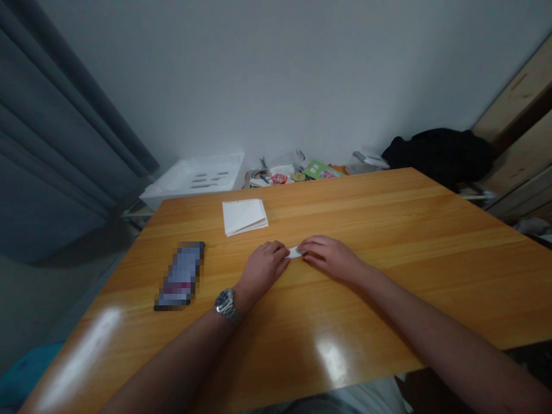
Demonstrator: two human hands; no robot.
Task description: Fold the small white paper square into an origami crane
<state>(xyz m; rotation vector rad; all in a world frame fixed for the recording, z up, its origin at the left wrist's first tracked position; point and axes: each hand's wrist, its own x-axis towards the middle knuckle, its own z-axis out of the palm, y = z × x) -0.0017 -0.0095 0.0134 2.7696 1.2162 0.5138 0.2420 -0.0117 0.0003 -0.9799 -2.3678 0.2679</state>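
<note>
A small strip of white paper lies at the middle of the wooden table, between my two hands. My left hand, with a metal watch on its wrist, pinches the strip's left end. Fingers of my right hand close over the right end. Both fingertips cover the ends, so the paper's full length and any folds are hidden. Behind my left hand rests a stack of white notepad sheets with torn holes along the far edge.
To the left lies a phone with a blurred screen. Beyond the far table edge stand a white plastic crate and assorted packets, with a green packet among them. A black cloth heap sits at the back right, a grey curtain at left.
</note>
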